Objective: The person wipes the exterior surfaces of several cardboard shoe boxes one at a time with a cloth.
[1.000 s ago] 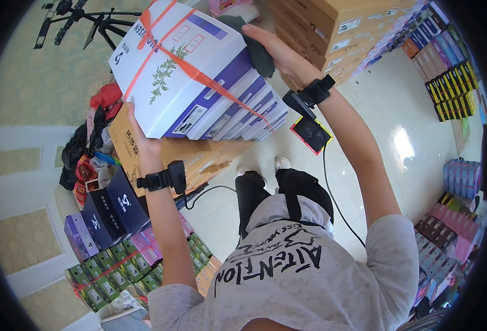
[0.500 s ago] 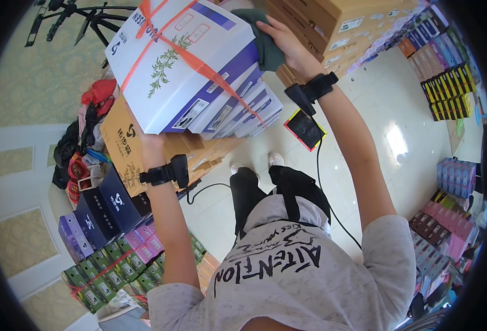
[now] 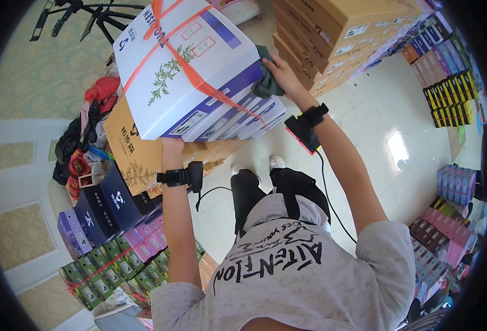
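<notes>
White-and-purple box bundle (image 3: 191, 71), orange-strapped, tilted, held aloft

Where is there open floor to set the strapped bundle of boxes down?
Bare tile floor lies to the person's right, between the stacked brown cartons and the coloured box rows. The left is crowded: brown carton, dark blue boxes, green packs. Both hands, left hand and right hand, hold the bundle.

A strapped bundle of boxes (image 3: 191, 71) is held up between the left hand (image 3: 171, 146), under its near edge, and the right hand (image 3: 281, 74), at its right side. A stack of cartons (image 3: 337, 38) stands behind and right; smaller boxes (image 3: 116, 259) lie on the floor (image 3: 387, 110) at lower left.
</notes>
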Available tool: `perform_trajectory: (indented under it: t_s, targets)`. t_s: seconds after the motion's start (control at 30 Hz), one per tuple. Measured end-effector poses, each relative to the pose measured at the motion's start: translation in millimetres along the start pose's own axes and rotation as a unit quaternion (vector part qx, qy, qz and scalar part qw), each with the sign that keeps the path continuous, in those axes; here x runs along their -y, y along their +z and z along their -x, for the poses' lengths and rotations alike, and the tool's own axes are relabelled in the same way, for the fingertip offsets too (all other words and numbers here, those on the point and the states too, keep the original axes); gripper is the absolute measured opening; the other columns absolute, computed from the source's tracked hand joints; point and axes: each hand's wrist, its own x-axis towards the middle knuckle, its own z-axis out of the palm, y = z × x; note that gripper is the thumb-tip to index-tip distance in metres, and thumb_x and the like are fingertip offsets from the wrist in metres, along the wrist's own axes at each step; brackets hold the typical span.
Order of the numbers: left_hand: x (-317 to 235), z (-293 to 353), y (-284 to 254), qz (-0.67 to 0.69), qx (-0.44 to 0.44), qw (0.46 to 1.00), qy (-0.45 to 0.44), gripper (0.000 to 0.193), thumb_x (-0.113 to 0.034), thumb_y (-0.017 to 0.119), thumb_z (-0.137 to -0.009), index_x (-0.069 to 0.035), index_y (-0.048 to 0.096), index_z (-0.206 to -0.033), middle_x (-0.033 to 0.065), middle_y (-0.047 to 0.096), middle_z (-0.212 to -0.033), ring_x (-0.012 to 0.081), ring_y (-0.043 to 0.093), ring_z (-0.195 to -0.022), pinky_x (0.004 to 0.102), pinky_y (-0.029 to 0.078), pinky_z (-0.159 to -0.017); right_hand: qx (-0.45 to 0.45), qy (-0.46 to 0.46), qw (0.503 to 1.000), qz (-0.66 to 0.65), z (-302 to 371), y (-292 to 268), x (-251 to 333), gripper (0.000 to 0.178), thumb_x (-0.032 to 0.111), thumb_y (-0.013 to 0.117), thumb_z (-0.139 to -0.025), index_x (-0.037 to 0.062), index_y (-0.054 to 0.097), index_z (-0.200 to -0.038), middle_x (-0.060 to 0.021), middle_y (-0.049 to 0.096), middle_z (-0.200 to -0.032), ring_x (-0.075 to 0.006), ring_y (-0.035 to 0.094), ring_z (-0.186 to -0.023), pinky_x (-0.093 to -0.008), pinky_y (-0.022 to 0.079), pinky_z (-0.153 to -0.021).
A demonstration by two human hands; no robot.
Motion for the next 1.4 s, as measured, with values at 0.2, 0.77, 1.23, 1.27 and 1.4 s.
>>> perform_trajectory:
  t_s: [0.2,0.77,1.23,1.27,1.4]
  targets:
    - [16,-7,-12,-0.014,-0.035,0.998,0.040,0.047,-0.041,0.037,-0.091,-0.005,0.046,-0.121,0.0111,0.053,-0.118,0.0267,0.053,-0.104,0.0408,0.045,-0.086,-0.044,0.094,0.974,-0.200,-13,-39,10,0.031,0.019,0.046,-0.092,0.0022,0.046,-0.118,-0.0103,0.058,-0.108,-0.0205,0.060,-0.093,-0.0341,0.051,-0.079]
    - [107,-22,-77,0.025,-0.055,0.977,-0.206,0.054,-0.049,0.047,-0.082,-0.011,0.048,-0.121,0.0094,0.051,-0.121,0.0270,0.047,-0.111,0.0423,0.038,-0.092,0.041,0.269,0.951,0.150,-18,-9,-31,0.054,0.045,0.039,-0.089,0.0076,0.042,-0.128,-0.0110,0.053,-0.120,-0.0211,0.053,-0.102,-0.0315,0.042,-0.087]
    - [123,-38,-44,-0.034,-0.007,0.992,-0.120,0.061,-0.053,0.050,-0.078,-0.013,0.046,-0.124,0.0086,0.046,-0.127,0.0283,0.044,-0.116,0.0428,0.035,-0.095,-0.003,0.164,0.978,0.132,-8,-60,-72,0.054,0.048,0.036,-0.090,0.0047,0.050,-0.120,-0.0123,0.056,-0.111,-0.0194,0.054,-0.096,-0.0292,0.044,-0.080]
    - [122,-38,-42,-0.047,-0.006,0.992,-0.116,0.061,-0.053,0.050,-0.078,-0.014,0.046,-0.124,0.0086,0.046,-0.127,0.0284,0.044,-0.116,0.0428,0.035,-0.095,0.003,0.129,0.982,0.138,-13,-53,-68,0.053,0.047,0.035,-0.091,0.0047,0.050,-0.119,-0.0122,0.057,-0.110,-0.0191,0.054,-0.095,-0.0291,0.044,-0.080]
    - [118,-33,-47,-0.110,-0.009,0.989,-0.101,0.063,-0.054,0.051,-0.076,-0.014,0.045,-0.125,0.0084,0.044,-0.129,0.0287,0.043,-0.117,0.0430,0.034,-0.096,0.036,0.021,0.980,0.196,-24,-27,-48,0.050,0.044,0.032,-0.093,0.0046,0.050,-0.118,-0.0114,0.058,-0.107,-0.0181,0.054,-0.094,-0.0288,0.044,-0.079]
